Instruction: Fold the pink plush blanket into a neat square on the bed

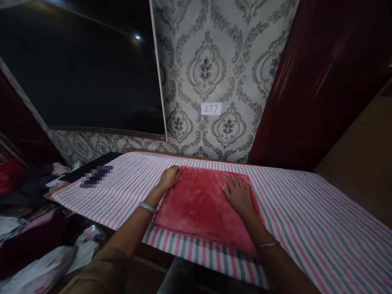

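Observation:
A red plush blanket [196,204], folded into a flat rectangle, lies on a striped cloth of pink, grey and white. My left hand [170,178] is at the blanket's far left corner, with its fingers curled over the edge; the fingertips are partly hidden. On the upper right part of the blanket my right hand [239,196] rests palm down, its fingers spread over the pile.
The striped cloth [306,204] covers a table against a patterned wall [205,61]. A large dark television [82,69] stands at the left. A blurred-out item [97,176] sits on the table's left end. Clothes and bags [39,265] are heaped at lower left.

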`<state>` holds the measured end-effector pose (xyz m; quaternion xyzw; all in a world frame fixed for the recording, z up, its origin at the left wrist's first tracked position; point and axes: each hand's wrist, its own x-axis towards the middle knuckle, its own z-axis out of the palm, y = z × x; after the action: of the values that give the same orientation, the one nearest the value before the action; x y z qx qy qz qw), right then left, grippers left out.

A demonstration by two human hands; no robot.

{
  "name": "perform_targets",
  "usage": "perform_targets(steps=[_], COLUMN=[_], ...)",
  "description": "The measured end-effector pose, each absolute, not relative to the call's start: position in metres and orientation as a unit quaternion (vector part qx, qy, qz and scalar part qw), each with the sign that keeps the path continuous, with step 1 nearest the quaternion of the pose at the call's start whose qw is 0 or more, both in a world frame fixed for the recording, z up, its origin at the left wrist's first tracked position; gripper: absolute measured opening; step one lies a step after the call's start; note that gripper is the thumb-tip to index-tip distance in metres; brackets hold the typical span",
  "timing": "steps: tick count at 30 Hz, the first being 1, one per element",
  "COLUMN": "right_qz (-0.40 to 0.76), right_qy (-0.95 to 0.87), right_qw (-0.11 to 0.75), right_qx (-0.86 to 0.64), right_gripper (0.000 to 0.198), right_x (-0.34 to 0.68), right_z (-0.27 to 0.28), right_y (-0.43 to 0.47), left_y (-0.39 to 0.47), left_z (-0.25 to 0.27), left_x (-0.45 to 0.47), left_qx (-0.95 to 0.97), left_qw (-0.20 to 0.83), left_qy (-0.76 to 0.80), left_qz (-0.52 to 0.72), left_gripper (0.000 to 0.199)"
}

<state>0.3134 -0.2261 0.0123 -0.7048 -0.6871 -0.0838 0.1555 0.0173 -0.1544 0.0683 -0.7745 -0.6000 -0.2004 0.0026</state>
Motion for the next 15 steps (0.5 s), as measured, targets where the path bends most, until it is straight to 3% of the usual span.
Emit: perform_targets(steps=[15], right_qz=[-0.076], right_qy=[-0.685], right_qw=[0.161], right_qx=[-0.707], right_gripper=[0.054], right_x=[0.313], right_z=[0.012], right_y=[-0.226], left_y=[-0.157], left_z=[0.054], left_x=[-0.006], left_qx=[-0.668], left_qw=[-0.023], left_qy=[-0.716], left_qz=[-0.201], left_gripper=[0.015])
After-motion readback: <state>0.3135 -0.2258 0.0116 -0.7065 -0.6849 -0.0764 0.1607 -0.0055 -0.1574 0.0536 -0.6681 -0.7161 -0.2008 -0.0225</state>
